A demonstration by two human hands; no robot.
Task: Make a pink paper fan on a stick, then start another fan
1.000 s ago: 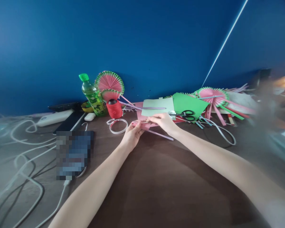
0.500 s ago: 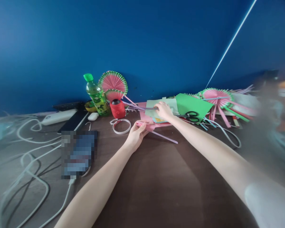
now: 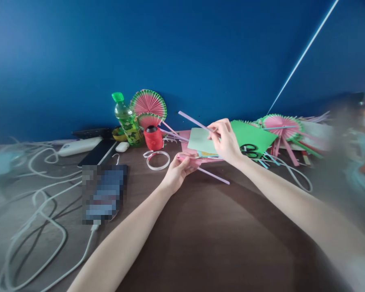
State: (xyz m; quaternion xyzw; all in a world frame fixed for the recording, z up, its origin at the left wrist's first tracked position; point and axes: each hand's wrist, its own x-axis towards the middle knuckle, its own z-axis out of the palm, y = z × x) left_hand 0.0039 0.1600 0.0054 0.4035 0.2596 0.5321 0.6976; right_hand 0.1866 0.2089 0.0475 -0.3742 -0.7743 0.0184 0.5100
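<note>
My left hand (image 3: 175, 173) is closed on a folded piece of pink paper (image 3: 195, 163), fingers and thumb pinching it. A purple strip (image 3: 214, 176) juts out from that paper toward the lower right. In my right hand (image 3: 227, 142), a second purple strip (image 3: 192, 120) is pinched near one end, its other end raised to the upper left. Behind my hands lie a pale green sheet (image 3: 198, 138) and a bright green sheet (image 3: 255, 138). Black scissor handles (image 3: 250, 151) rest by the bright green sheet. My palm hides the near end of the raised strip.
Round pleated pink-and-green paper fans (image 3: 149, 103) stand by the blue wall, with another fan (image 3: 281, 126) at the right. A green bottle (image 3: 128, 125), a red container (image 3: 153, 139) and a white ring (image 3: 158, 167) sit left of centre. White cables (image 3: 62, 231) and a phone (image 3: 106, 194) occupy the left.
My right hand has lifted the purple strip off the pile and turned it upward to the left. My left hand still pinches the pink paper. The view has shifted slightly.
</note>
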